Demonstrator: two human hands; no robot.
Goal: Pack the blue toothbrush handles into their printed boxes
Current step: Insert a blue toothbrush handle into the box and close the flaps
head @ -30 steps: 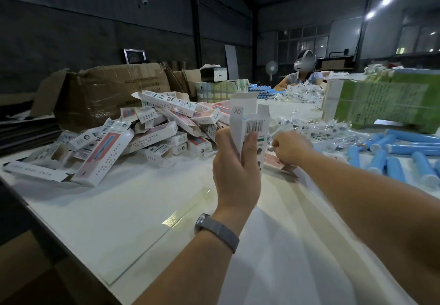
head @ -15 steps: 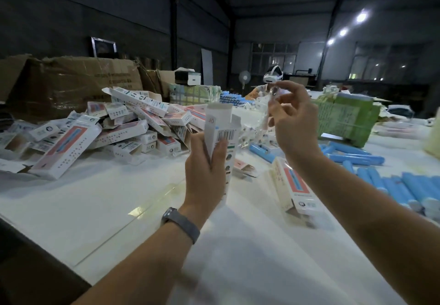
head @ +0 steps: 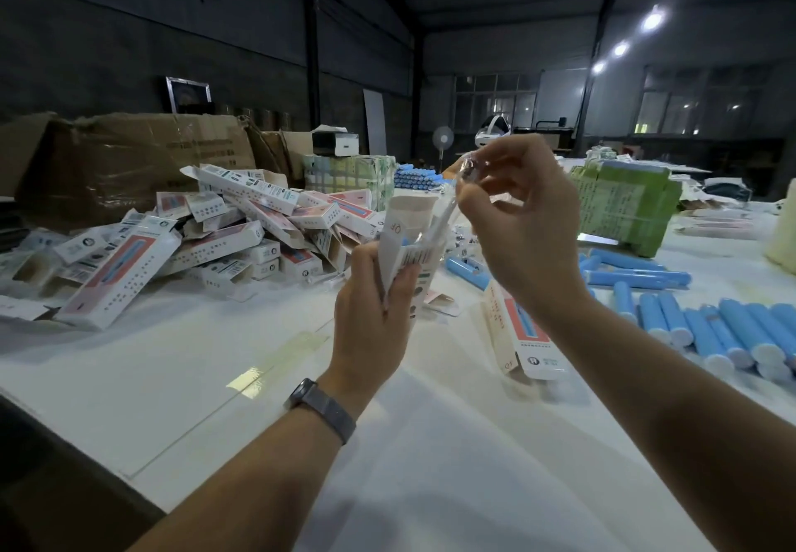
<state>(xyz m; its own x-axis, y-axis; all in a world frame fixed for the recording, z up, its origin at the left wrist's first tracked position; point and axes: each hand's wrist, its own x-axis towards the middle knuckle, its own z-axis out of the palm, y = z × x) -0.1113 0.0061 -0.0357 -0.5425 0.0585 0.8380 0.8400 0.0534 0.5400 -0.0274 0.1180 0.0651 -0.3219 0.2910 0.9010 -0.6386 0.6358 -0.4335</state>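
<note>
My left hand (head: 370, 314) grips an upright printed box (head: 409, 245) with its top flap open, held above the white table (head: 215, 362). My right hand (head: 517, 211) pinches a clear plastic packet (head: 467, 170) with a thin white part, its lower end poking into the box's open top. Another printed box (head: 519, 327) lies on the table under my right forearm. Several blue toothbrush handles (head: 706, 327) lie in a row at the right, with more blue handles (head: 633, 271) behind them.
A heap of printed boxes (head: 206, 241) covers the table's left side, in front of a large brown carton (head: 129, 159). Green bundled packs (head: 624, 202) stand at the right and a checked pack (head: 349, 176) behind. A person wearing a headset (head: 491, 133) sits at the far end.
My right hand went from the table at the right up to the box's top, now with a clear packet. The packet's lower end has entered the open box. The view has shifted right.
</note>
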